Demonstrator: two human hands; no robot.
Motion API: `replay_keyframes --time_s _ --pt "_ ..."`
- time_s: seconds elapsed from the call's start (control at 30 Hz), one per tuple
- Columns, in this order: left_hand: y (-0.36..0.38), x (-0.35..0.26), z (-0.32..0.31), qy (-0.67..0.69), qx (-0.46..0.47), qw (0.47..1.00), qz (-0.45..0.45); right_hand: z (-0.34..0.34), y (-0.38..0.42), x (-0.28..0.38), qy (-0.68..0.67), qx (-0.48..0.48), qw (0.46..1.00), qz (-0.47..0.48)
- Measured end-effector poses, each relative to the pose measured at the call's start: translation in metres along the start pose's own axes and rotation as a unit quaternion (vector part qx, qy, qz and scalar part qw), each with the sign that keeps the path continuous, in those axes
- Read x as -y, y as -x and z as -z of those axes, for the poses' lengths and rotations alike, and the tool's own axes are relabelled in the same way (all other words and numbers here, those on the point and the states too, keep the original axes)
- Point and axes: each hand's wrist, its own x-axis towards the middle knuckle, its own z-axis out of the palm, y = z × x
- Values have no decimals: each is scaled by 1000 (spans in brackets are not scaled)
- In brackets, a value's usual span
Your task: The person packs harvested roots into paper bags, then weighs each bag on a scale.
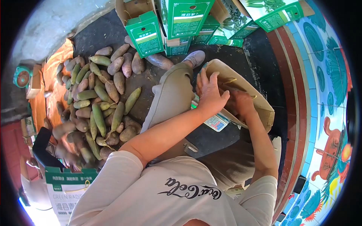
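My left hand (211, 94) is at the near-left rim of an open cardboard box (266, 109), its fingers apart and pointing up. My right hand (241, 101) reaches down into the same box. Its fingers are in shadow and mostly hidden, so I cannot see what they hold. Thin yellowish stems (228, 80) show inside the box, but what they belong to is hidden. A scale with a lit keypad panel (217, 122) sits beside and partly under the box, below my left wrist.
A large heap of green and purplish-brown radishes (98, 118) lies on the floor to my left. Green printed cartons (145, 35) stand ahead. A white radish carton (69, 192) and another person's arm (24, 167) are at lower left. A brick-edged, tiled wall (307, 94) runs along the right.
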Motion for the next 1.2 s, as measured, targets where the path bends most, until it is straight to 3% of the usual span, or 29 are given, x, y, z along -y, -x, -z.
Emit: replay_keyframes --time_s 0.2,0.27,0.33,0.4,0.47,0.57,0.67,0.73,0.97,1.2 --pt "-2 6 -3 20 2 1000 -20 126 31 72 -282 -226 932 -32" --pt "-2 9 -5 16 -9 999 -29 161 49 104 -304 -280 910 18" --pt "-3 12 -7 11 -12 999 -35 189 63 134 -230 -370 890 135" --pt "-1 10 -8 -6 -13 999 -31 212 86 165 -247 -390 860 218" --pt "-3 17 -9 -12 -20 998 -57 218 94 195 -299 -462 780 296" --pt "-3 21 -10 -27 -32 997 -71 252 106 231 -284 -496 732 370" --pt "-3 21 -10 -35 -32 996 -81 256 94 281 -257 -651 641 314" --pt "-6 23 -11 -34 -35 995 -89 261 87 301 -256 -702 604 278" --pt "-6 19 -12 -29 -37 996 -70 273 84 297 -368 -621 587 365" --pt "-6 19 -13 -20 -46 996 -80 271 102 333 -425 -688 570 147"
